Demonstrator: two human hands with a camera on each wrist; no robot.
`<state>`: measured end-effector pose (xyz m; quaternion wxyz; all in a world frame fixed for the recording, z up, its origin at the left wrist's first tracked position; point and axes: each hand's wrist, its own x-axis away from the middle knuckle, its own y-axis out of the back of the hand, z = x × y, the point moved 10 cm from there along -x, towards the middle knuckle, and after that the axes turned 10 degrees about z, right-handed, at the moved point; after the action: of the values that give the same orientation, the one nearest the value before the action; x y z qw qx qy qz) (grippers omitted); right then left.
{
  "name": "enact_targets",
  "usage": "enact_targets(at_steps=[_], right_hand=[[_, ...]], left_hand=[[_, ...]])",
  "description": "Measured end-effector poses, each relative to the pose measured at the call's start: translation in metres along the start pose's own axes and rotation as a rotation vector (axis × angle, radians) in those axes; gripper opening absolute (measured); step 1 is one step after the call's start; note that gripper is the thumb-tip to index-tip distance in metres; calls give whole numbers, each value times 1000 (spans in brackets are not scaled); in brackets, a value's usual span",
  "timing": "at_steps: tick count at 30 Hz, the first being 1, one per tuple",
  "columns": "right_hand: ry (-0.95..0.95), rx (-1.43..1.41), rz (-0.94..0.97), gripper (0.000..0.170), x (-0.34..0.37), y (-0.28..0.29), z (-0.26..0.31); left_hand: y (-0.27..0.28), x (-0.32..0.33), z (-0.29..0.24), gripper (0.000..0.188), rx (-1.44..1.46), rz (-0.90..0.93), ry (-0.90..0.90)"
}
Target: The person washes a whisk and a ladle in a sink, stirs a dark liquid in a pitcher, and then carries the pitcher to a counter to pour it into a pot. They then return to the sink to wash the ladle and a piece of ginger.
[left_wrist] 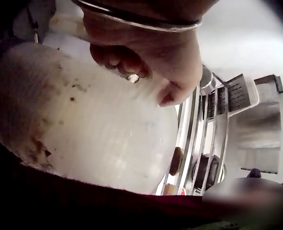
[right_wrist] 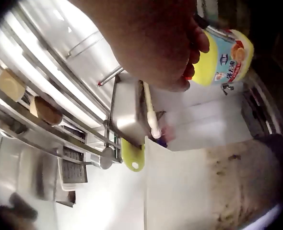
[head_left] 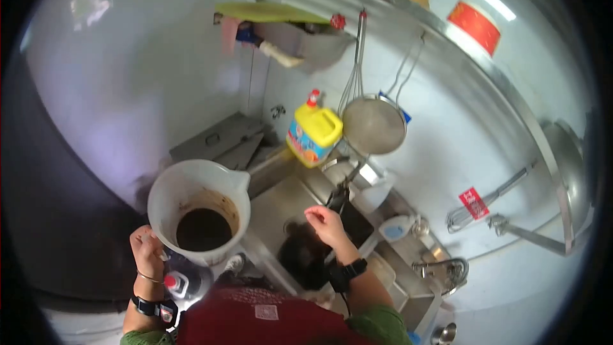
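Note:
My left hand grips a large white plastic jug at the side opposite its spout, fingers curled in at the rim. Dark liquid or residue covers the bottom, and brown stains run up the inside wall. Seen from the left wrist, the jug fills much of the view below the left hand. My right hand hovers over the sink with loosely curled fingers and nothing visible in them. In the right wrist view, the right hand overlaps a yellow detergent bottle behind it.
A black pan-like thing lies in the sink. Behind stands the yellow detergent bottle with a red pump. A whisk and a strainer hang on the wall under a metal shelf. A faucet is at right.

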<state>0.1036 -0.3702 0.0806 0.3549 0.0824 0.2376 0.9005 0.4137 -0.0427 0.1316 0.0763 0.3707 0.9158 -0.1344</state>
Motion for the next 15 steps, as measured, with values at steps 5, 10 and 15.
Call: enact_targets(at_steps=[5, 10, 15], right_hand=[[10, 84, -64, 16, -53, 40, 35], [-97, 219, -129, 18, -90, 70, 61], [-220, 309, -186, 20, -97, 79, 66]], left_hand=[[-51, -106, 44, 21, 162, 223, 181], [-105, -191, 86, 22, 197, 507, 275], [-147, -231, 98, 26, 187, 747, 284]])
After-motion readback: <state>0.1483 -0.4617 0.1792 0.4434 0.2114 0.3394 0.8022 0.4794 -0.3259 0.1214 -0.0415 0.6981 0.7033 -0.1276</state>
